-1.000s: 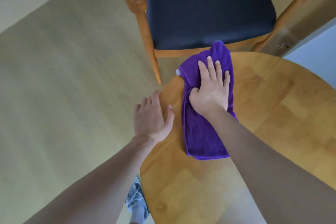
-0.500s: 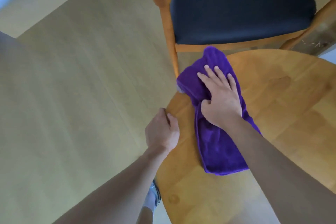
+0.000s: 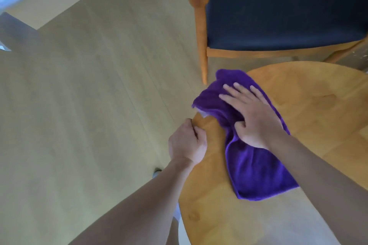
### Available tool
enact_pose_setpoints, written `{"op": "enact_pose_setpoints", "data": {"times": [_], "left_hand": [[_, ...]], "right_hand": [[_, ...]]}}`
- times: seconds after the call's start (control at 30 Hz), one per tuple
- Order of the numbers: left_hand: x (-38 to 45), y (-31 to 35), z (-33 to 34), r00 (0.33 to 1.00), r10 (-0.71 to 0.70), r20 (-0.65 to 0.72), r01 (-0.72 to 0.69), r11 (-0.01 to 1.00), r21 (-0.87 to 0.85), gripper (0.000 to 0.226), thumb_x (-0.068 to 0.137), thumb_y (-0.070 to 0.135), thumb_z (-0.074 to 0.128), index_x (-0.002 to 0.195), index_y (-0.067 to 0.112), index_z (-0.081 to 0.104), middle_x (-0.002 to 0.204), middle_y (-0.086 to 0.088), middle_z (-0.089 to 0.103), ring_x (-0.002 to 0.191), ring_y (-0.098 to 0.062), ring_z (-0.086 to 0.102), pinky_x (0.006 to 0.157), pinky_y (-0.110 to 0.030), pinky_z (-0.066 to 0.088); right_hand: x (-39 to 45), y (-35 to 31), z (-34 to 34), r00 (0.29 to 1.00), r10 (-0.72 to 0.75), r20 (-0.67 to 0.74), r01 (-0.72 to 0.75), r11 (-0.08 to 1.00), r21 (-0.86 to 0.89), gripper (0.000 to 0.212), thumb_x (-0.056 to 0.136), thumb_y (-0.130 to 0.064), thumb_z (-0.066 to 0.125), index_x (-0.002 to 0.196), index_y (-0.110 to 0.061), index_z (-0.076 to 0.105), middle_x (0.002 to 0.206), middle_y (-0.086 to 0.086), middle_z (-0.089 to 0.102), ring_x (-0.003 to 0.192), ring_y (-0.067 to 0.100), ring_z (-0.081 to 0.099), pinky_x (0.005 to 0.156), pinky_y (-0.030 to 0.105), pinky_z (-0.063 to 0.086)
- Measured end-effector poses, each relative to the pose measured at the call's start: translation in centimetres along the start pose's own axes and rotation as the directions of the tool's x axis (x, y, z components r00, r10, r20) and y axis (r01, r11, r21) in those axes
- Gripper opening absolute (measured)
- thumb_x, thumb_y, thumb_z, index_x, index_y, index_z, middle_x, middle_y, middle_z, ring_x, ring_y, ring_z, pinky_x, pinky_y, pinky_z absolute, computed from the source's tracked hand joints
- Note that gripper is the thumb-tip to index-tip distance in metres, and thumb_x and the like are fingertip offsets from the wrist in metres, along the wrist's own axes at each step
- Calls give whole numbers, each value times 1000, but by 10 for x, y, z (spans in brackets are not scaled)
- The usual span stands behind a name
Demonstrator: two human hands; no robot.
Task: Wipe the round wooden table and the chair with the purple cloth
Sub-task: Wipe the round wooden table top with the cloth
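Right hand (image 3: 253, 119) fingers flat, pressing the purple cloth (image 3: 256, 161) on the counter (image 3: 318, 121); left hand (image 3: 187, 143) fingers clench its rim: keep pressure even, sweep past the fingertips

Right hand (image 3: 256, 119) flat on cloth (image 3: 254, 167) at table (image 3: 318, 121) edge; left hand (image 3: 187, 143) grips rim; chair (image 3: 278, 6) beyond.

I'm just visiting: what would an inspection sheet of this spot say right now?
Surface: round wooden table, bare wood with faint marks.
Job's things: purple cloth lying folded on the table, one end over the rim; chair, dark seat, beyond the table.
Clutter: nothing seen.
Hands: right hand flat on the cloth; left hand grips the table's rim.
Cables: nothing seen.
Surroundings: pale wood floor.
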State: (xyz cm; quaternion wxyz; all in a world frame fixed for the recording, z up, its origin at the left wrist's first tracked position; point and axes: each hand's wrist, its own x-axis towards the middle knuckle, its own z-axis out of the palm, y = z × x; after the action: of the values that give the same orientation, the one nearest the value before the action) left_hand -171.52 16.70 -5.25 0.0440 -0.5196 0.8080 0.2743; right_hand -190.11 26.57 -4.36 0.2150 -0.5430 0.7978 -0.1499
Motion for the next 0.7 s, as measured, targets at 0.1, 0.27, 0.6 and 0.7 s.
{"op": "enact_pose_setpoints", "data": {"times": [0.1, 0.27, 0.6, 0.7], "left_hand": [[0, -1, -1, 1000, 15, 21, -15, 999, 28, 30, 91, 39, 27, 84, 17, 48, 72, 0, 59, 70, -28, 62, 68, -39, 53], [1, -2, -2, 1000, 25, 10, -25, 999, 30, 28, 88, 37, 26, 83, 17, 45, 73, -2, 58, 74, -31, 61, 68, -39, 49], [0, -3, 4, 998, 52, -37, -50, 998, 38, 25, 99, 32, 36, 92, 15, 52, 75, 0, 60, 71, -25, 63, 70, -42, 56], [-1, -5, 4, 997, 54, -46, -53, 998, 26, 23, 100, 29, 37, 89, 15, 51, 70, 3, 57, 66, -22, 60, 67, -40, 55]], "right_hand": [[23, 0, -2, 927, 336, -169, -331, 942, 56, 81, 77, -19, 45, 158, -28, 37, 170, -9, 20, 158, 11, 6, 129, 42, 1], [15, -49, 23, 924, 341, -175, -358, 930, -80, 88, 82, -25, 49, 164, -22, 17, 173, 2, 4, 159, 23, -3, 128, 48, -4], [17, 13, -6, 961, 227, -159, -228, 974, 12, 80, 79, -20, 45, 158, -27, 37, 171, -7, 20, 158, 12, 7, 129, 42, 2], [25, -15, 8, 855, 452, -255, -445, 891, 89, 80, 82, -17, 47, 160, -26, 32, 172, -4, 16, 159, 18, 5, 129, 45, -1]]}}
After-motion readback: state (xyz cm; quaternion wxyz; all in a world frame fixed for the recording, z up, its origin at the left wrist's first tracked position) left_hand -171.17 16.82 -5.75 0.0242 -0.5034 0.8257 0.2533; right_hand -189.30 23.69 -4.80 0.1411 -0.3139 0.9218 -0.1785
